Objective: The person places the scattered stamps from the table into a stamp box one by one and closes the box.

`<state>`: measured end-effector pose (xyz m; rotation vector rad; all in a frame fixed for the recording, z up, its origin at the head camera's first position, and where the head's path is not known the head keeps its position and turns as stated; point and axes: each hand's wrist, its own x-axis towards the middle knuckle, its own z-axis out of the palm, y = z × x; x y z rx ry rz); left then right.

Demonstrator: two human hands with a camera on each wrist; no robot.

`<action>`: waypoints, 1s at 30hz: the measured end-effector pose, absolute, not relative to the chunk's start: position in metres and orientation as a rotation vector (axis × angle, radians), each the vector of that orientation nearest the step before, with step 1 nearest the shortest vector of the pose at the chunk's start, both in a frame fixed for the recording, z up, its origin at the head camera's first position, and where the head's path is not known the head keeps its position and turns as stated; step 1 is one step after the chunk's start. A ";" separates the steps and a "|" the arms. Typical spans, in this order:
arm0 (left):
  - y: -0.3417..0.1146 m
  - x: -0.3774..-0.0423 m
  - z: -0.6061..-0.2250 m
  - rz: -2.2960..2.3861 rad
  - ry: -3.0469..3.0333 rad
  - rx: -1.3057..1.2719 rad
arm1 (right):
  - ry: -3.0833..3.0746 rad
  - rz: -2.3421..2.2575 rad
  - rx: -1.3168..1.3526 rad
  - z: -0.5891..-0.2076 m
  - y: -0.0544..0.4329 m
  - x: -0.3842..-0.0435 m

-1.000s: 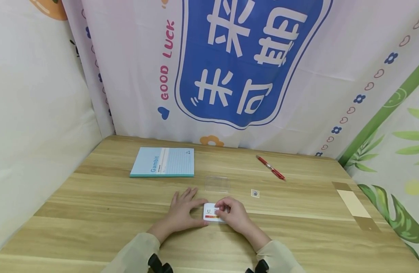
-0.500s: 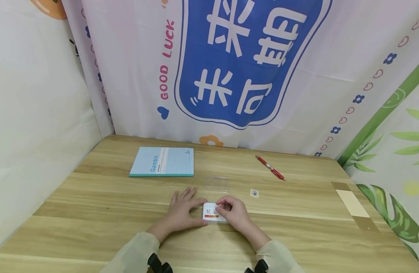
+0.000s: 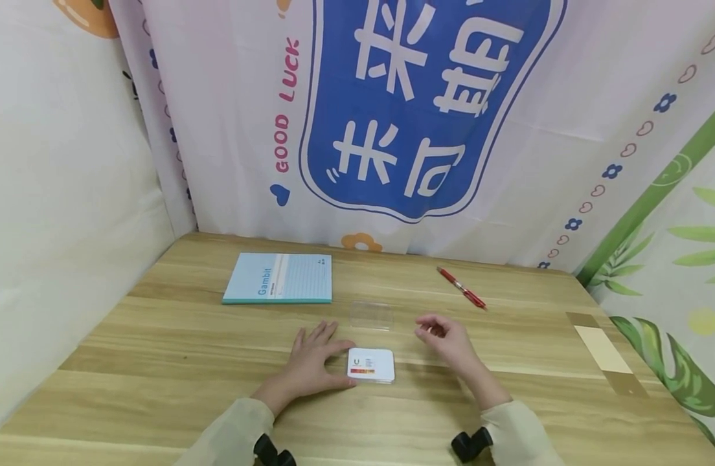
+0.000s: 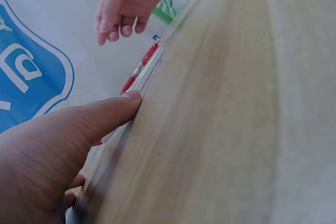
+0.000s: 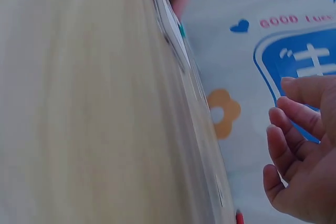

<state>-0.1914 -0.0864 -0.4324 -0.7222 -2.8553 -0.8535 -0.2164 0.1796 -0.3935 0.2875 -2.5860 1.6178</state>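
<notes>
A white card with a small logo and a red-orange strip lies flat on the wooden table, apparently on a clear plastic layer. At its left end, my left hand holds it between thumb and index finger at the near and far edges, the other fingers spread on the table. The left wrist view shows the thumb against the card's edge. To the card's right, my right hand hovers above the table. Its fingers are loosely bent with nothing visible between them in the right wrist view. It covers the small square sticker's spot.
Behind the card lies a clear plastic rectangle. A light blue notebook is at the back left. Farther right rests a red pen. A cream-and-brown patch marks the table's right side. A printed curtain hangs behind.
My right hand has left the white card and moved right and away from me, over where the small square sticker lay. My left hand has stayed at the card.
</notes>
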 end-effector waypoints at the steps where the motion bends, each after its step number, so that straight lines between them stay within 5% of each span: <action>1: -0.086 -0.192 -0.433 -0.854 -2.856 -0.723 | -2.588 1.608 0.272 -0.394 0.185 -0.218; 30: -0.085 -0.192 -0.433 -0.866 -2.851 -0.710 | -2.689 1.215 0.209 -0.437 0.226 -0.249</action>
